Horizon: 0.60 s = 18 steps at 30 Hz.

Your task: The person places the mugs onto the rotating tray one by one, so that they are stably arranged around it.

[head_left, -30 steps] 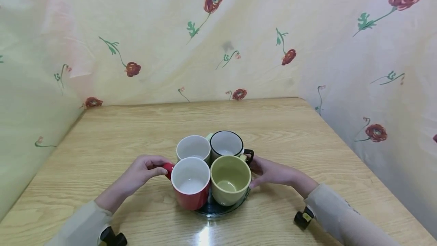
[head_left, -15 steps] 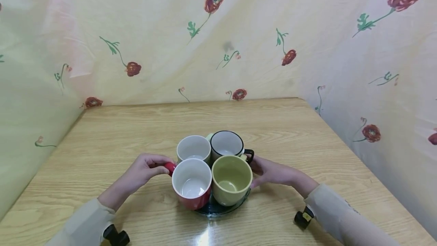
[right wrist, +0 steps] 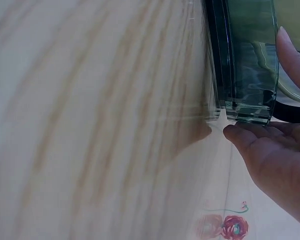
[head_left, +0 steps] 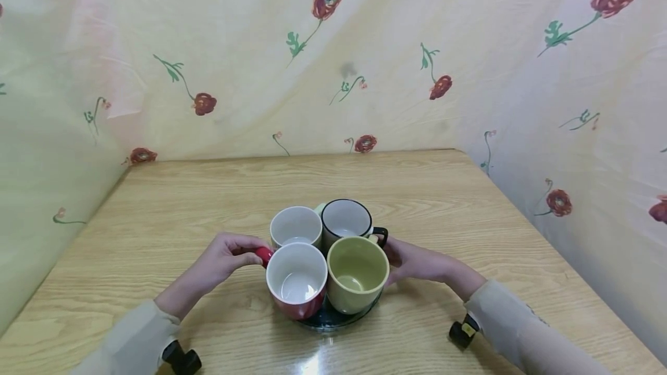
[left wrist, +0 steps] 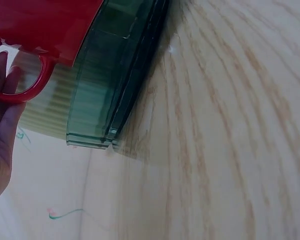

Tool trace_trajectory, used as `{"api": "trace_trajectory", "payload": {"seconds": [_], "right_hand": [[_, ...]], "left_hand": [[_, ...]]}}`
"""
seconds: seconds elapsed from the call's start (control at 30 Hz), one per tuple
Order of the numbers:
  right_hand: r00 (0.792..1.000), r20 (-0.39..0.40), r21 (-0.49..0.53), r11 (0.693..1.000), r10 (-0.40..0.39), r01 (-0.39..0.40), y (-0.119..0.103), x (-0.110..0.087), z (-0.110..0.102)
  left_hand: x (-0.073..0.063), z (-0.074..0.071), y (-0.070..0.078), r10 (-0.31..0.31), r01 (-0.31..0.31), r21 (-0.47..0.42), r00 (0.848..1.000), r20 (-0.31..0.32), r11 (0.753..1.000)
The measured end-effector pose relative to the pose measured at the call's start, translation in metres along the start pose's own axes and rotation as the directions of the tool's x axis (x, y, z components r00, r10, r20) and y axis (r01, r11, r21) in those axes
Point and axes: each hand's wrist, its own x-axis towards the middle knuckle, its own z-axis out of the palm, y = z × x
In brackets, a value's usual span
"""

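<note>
Between my hands, several mugs stand close together in a dark green glass dish [head_left: 328, 324]. My left hand [head_left: 226, 256] pinches the handle of the front-left red mug [head_left: 299, 307], which is white inside and leans a little. In the left wrist view, fingers pass through the red handle [left wrist: 37, 87] beside the ribbed glass wall. My right hand [head_left: 417, 262] holds the dish's right side, thumb and fingers spread along the glass [right wrist: 250, 65], next to the yellow-green mug [head_left: 350, 301]. Behind are a pale mug [head_left: 295, 227] and a black-rimmed white mug [head_left: 346, 224]; their lower parts are hidden.
The dish rests on a light wood-grain table [head_left: 208, 195]. Flower-printed cloth [head_left: 250, 74] hangs behind the table and along both sides. Black wrist cameras show under both sleeves.
My left hand has shifted slightly right, and the red mug's rim has moved right and toward me. The yellow-green mug has slid slightly right. My right hand has stayed in place.
</note>
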Motion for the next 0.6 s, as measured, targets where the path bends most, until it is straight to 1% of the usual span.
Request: {"api": "trace_trajectory", "payload": {"seconds": [0.1, 0.17, 0.27, 0.37, 0.6], "right_hand": [[1.000, -0.003, -0.020, 1.000, 0.014, -0.014, -0.0003, -0.0008, -0.0006], [1.000, -0.003, -0.028, 0.999, 0.016, -0.016, 0.0000, -0.0012, -0.0009], [1.000, -0.003, -0.037, 0.999, 0.007, -0.008, 0.0008, -0.0013, -0.0014], [1.000, 0.002, -0.024, 1.000, -0.003, 0.003, 0.0020, -0.0004, -0.0017], [1.000, 0.007, -0.011, 1.000, -0.006, 0.006, 0.0022, 0.0006, -0.0017]], "left_hand": [[0.0006, 0.0017, 0.0000, -0.008, 0.008, -0.006, 1.000, -0.008, 1.000], [0.0013, 0.0028, -0.0002, -0.002, 0.002, -0.012, 1.000, -0.008, 1.000], [0.0015, 0.0043, -0.0011, 0.001, -0.001, -0.018, 1.000, -0.012, 1.000], [0.0010, 0.0057, -0.0020, 0.003, -0.003, -0.024, 1.000, -0.019, 1.000], [0.0019, 0.0067, -0.0015, -0.007, 0.008, 0.019, 0.999, -0.045, 1.000]]}}
